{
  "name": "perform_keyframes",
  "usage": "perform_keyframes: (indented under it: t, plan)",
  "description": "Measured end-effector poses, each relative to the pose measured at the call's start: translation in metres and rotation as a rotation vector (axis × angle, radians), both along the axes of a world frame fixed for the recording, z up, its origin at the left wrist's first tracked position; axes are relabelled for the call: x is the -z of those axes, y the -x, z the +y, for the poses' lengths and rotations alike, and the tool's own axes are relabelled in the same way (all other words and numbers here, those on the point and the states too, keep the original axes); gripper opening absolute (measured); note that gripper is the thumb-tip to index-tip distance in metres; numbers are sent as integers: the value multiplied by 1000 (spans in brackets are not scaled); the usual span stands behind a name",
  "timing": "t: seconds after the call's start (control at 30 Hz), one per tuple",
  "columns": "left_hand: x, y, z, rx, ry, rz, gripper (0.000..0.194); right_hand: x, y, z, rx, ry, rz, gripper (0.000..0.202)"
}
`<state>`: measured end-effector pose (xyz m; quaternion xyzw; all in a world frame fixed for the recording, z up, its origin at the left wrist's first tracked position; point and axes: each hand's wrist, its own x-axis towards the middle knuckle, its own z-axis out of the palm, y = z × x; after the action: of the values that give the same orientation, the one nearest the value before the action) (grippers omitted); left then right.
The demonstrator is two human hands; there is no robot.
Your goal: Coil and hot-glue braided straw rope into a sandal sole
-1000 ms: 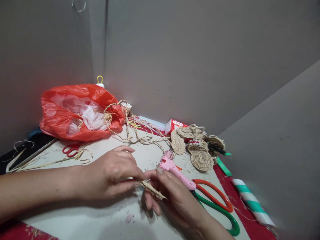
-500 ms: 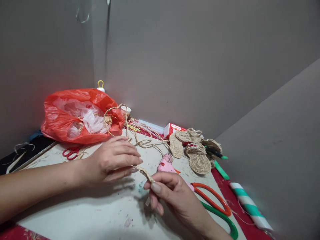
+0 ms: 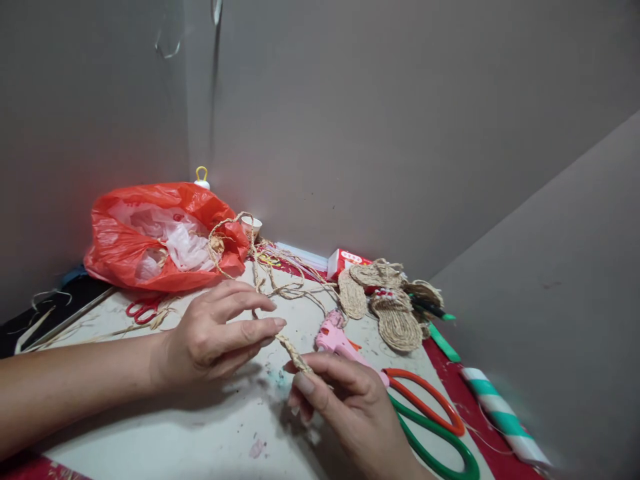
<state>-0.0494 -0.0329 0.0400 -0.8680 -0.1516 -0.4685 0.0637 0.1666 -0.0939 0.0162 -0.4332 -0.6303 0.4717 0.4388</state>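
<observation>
A braided straw cord [image 3: 295,355] stretches between my two hands above the white board. Its end is pinched between the thumb and fingers of my right hand [image 3: 345,400]. My left hand [image 3: 225,333] is closed lightly on the cord farther along, one finger lifted; its thumb is hidden. Beyond the left hand the cord loops back over the board [image 3: 290,290]. Close behind my right hand lies a pink glue gun [image 3: 333,337], and beside it scissors [image 3: 435,403] with one orange and one green handle, their blades out of sight.
A red plastic bag [image 3: 115,247] holding white plastic and straw stands at back left, with small red scissors [image 3: 143,310] before it. Woven straw soles [image 3: 397,323] and a red-white box [image 3: 343,263] sit at back right. A green-white striped roll [image 3: 505,417] lies right. Grey walls [image 3: 375,133] rise behind.
My left hand's index finger has lifted and spread from the others. My right hand has shifted slightly down, uncovering more of the glue gun. The cord stays between both hands.
</observation>
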Motion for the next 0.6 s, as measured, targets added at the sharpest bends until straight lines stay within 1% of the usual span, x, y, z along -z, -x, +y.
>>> perform_keyframes:
  t: [0.07,0.1,0.2,0.23,0.27,0.33,0.4,0.47,0.6]
  plan:
    - [0,-2,-4,-21,45,-30,24,2,0,0,17,-57,-28,20]
    - [0,-3,-6,-6,89,-40,26,2,1,0,33,-107,-53,19]
    - [2,-7,-13,106,239,-69,29,2,0,-1,84,-325,-183,13]
    - [2,-8,-15,126,281,-89,28,1,0,-1,99,-400,-236,11]
    - [2,-10,-17,126,321,-112,26,0,0,-1,106,-466,-283,9]
    - [1,-12,-21,86,416,-153,21,-2,0,-2,92,-565,-345,7]
    - [0,-13,-24,51,550,-168,15,-3,1,-2,57,-642,-363,11]
    - [-1,-13,-27,58,690,-165,13,-2,2,-1,50,-710,-367,14]
    - [3,-12,-30,148,935,-171,24,5,1,-1,114,-823,-437,21]
